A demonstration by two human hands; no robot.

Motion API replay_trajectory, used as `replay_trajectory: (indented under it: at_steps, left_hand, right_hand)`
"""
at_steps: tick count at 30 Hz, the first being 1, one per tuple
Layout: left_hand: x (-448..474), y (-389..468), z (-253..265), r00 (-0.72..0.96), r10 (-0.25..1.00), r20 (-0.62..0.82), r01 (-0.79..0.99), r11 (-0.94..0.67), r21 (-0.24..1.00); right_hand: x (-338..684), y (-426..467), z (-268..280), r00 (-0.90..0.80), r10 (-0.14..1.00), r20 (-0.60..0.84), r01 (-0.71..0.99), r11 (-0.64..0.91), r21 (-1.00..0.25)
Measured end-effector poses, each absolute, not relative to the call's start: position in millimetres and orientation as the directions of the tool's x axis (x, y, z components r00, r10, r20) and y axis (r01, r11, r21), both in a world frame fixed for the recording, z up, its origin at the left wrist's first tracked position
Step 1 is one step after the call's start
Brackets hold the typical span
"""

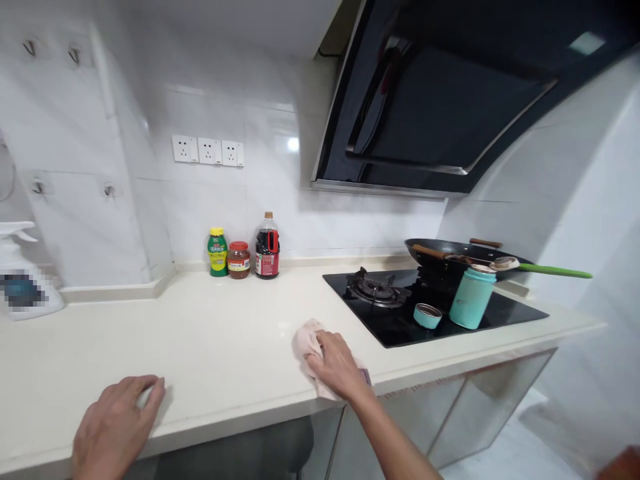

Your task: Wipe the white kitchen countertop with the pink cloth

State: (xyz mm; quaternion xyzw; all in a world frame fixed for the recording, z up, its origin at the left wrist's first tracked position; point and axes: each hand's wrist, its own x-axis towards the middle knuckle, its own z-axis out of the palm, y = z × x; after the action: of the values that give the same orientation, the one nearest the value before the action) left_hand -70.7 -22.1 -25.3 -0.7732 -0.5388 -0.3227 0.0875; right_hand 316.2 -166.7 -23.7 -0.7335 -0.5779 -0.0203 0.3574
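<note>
My right hand (337, 363) is closed on a pale pink cloth (306, 340), pressed against the cream countertop (225, 340) just left of the stove. Part of the cloth lies bunched ahead of the fingers, and a darker edge shows beside my wrist. At the lower left, my left hand (117, 420) rests at the counter's front edge. Its fingers are loosely bent, with a gap between thumb and forefinger, and I see nothing held. The undersides of its fingers are hidden.
Against the wall stand a green bottle (218, 253), a red-lidded jar (239, 261) and a dark sauce bottle (268, 248). A gas stove (395, 327) carries a wok (425, 253), a turquoise flask (471, 300) and its cap (427, 316). A spray bottle (30, 300) is far left; a black hood (440, 113) overhangs.
</note>
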Motion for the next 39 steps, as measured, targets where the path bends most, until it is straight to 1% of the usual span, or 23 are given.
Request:
replay_trajectory:
  at_steps: [3, 6, 9, 12, 15, 17, 20, 22, 23, 25, 26, 28, 31, 33, 35, 37, 39]
  left_hand:
    - [-72, -23, -25, 0.221, 0.778, 0.587, 0.887, -0.411, 0.211]
    - [-73, -24, -26, 0.218, 0.774, 0.595, 0.885, -0.413, 0.213]
    - [-73, -26, -26, 0.208, 0.765, 0.609, 0.885, -0.412, 0.215]
    - [-72, -29, -26, 0.215, 0.755, 0.619, 0.88, -0.424, 0.212]
    - [-71, -30, -25, 0.215, 0.749, 0.627, 0.883, -0.424, 0.203]
    - [-71, -29, -25, 0.211, 0.743, 0.635, 0.885, -0.42, 0.198]
    - [-70, -29, -25, 0.225, 0.742, 0.631, 0.883, -0.429, 0.189]
    - [-70, -30, -25, 0.226, 0.742, 0.631, 0.882, -0.43, 0.191]
    - [-70, -30, -25, 0.225, 0.74, 0.633, 0.881, -0.432, 0.191]
    - [-69, -32, -25, 0.225, 0.733, 0.642, 0.878, -0.438, 0.192]
    - [-69, -33, -25, 0.227, 0.727, 0.648, 0.875, -0.444, 0.192]
    - [-69, -34, -26, 0.225, 0.713, 0.663, 0.867, -0.457, 0.197]
    - [-71, -33, -29, 0.225, 0.688, 0.69, 0.849, -0.485, 0.207]
    - [-73, -33, -31, 0.232, 0.67, 0.705, 0.835, -0.509, 0.21]
    - [-75, -32, -34, 0.242, 0.651, 0.72, 0.819, -0.535, 0.209]
    - [-77, -32, -36, 0.255, 0.625, 0.737, 0.802, -0.562, 0.199]
    - [-76, -31, -37, 0.269, 0.589, 0.762, 0.787, -0.591, 0.178]
  right_hand:
    - [306, -154, -18, 0.313, 0.847, 0.429, 0.739, 0.066, -0.67]
    - [322, -153, -13, 0.371, 0.836, 0.405, 0.594, 0.121, -0.795]
    - [363, -161, -10, 0.448, 0.817, 0.364, 0.53, 0.086, -0.844]
    - [417, -184, -12, 0.578, 0.735, 0.354, 0.555, -0.035, -0.831]
    - [459, -211, -13, 0.674, 0.629, 0.388, 0.608, -0.173, -0.775]
    - [471, -220, -14, 0.676, 0.613, 0.409, 0.651, -0.236, -0.722]
    - [460, -211, -18, 0.645, 0.646, 0.408, 0.71, -0.309, -0.633]
    - [439, -194, -25, 0.643, 0.665, 0.38, 0.725, -0.368, -0.582]
    - [426, -186, -29, 0.647, 0.673, 0.359, 0.733, -0.419, -0.537]
    - [398, -174, -37, 0.643, 0.701, 0.309, 0.757, -0.52, -0.395]
    - [384, -171, -41, 0.624, 0.728, 0.283, 0.778, -0.546, -0.312]
    - [357, -172, -49, 0.542, 0.805, 0.242, 0.84, -0.512, -0.178]
    - [335, -185, -62, 0.371, 0.894, 0.25, 0.929, -0.356, -0.106]
    - [342, -194, -68, 0.309, 0.91, 0.276, 0.951, -0.302, -0.066]
    - [365, -198, -72, 0.317, 0.887, 0.337, 0.943, -0.332, -0.014]
    - [395, -194, -73, 0.394, 0.814, 0.426, 0.895, -0.445, 0.023]
    - [422, -181, -75, 0.483, 0.725, 0.49, 0.828, -0.561, 0.014]
